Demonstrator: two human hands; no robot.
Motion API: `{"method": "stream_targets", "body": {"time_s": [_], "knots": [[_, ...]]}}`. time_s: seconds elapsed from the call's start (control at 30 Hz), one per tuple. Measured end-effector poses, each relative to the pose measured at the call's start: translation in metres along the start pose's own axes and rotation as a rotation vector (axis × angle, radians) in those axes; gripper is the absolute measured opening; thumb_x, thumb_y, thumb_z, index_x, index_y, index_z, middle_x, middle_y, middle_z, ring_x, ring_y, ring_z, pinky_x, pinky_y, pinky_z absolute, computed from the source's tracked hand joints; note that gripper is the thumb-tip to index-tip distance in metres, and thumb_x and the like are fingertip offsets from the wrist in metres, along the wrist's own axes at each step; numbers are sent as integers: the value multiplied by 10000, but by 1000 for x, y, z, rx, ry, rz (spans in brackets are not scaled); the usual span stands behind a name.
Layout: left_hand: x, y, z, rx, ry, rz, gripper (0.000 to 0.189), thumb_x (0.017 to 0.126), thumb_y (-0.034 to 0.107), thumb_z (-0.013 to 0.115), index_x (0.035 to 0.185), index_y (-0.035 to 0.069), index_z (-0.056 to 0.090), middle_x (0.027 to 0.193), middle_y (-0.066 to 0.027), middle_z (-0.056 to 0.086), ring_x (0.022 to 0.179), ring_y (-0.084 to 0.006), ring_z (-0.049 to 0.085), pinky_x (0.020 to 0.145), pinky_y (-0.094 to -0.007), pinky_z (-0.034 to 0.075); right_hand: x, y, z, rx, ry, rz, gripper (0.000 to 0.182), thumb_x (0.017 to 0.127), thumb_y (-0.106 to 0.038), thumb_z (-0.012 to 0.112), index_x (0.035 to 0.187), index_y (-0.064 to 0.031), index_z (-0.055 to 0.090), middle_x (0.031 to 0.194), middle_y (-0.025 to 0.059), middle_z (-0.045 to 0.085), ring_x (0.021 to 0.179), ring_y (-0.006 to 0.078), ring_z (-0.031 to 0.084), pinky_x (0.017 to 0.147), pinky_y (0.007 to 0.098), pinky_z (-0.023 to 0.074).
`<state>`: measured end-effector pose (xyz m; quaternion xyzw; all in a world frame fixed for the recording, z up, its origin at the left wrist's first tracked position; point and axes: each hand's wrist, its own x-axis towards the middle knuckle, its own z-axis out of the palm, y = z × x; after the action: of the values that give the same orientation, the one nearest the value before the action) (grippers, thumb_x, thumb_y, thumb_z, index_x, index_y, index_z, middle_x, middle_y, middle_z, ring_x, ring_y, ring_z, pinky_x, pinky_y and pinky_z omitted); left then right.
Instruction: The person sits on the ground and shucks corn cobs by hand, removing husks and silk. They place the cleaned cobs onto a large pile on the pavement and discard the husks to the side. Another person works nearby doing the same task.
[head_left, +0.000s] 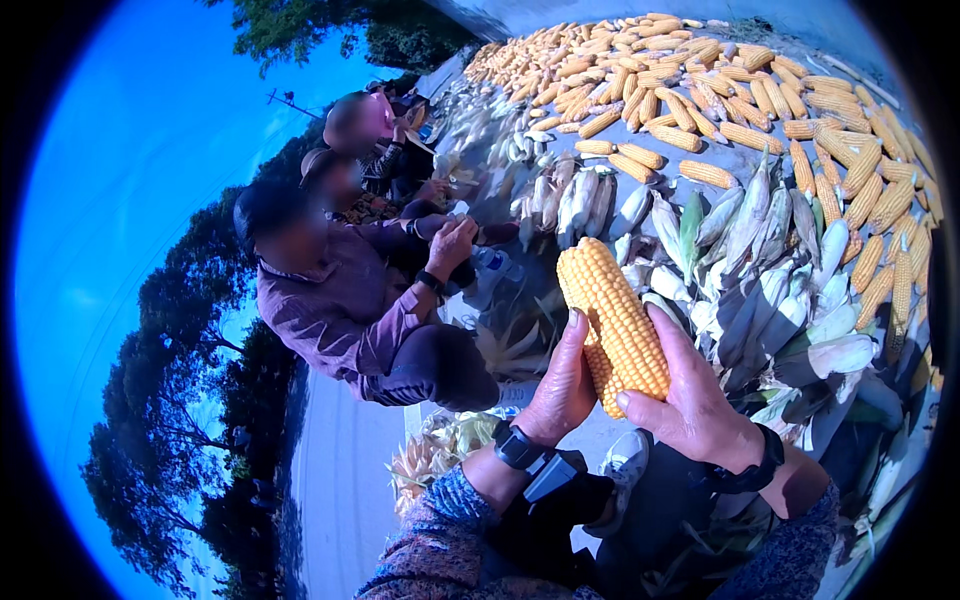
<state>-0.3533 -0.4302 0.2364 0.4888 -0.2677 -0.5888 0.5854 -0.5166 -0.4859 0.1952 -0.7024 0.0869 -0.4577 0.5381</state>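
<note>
A husked ear of yellow corn (611, 322) is held up before me between both hands. My left hand (559, 386) grips its left side, with the thumb lying along the kernels. From the right, my right hand (697, 401) closes round the lower end, its thumb across the kernels. The cob's far side and most of my fingers behind it are hidden. Just beyond my right hand lies a heap of unhusked corn ears (757, 292) in pale, dry husks.
Husked yellow cobs (660, 82) spread widely over the ground at the back and right. Stripped husks (442, 450) lie by my left forearm. A co-worker (337, 300) sits close on the left, others beyond. A plastic bottle (495, 262) lies near that person. My shoe (626, 472) is below the cob.
</note>
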Motion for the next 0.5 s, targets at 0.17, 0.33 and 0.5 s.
{"method": "stream_targets", "body": {"time_s": [0.17,0.33,0.5], "knots": [[-6,0,0,-81,-69,-45,713,850,573,508,1332,81,323,1255,-97,461,1164,-216,460,1021,-380,347,2,-28,15,-442,-60,-4,880,745,-263,701,1363,76,174,1220,272,393,1021,385,465,890,447,397],[-5,0,-2,-199,-97,-50,731,837,571,498,1319,45,336,1202,-148,489,1102,-264,508,956,-416,419,6,-21,6,-111,-82,-23,714,827,-350,634,1324,58,323,1246,249,404,1110,313,459,919,391,400],[-1,8,20,-400,-291,-111,768,825,583,467,1316,4,355,1199,-200,502,1075,-319,529,964,-433,413,5,-3,-6,32,116,141,694,871,-320,600,1359,50,273,1287,200,397,1189,241,429,989,344,360]]}}
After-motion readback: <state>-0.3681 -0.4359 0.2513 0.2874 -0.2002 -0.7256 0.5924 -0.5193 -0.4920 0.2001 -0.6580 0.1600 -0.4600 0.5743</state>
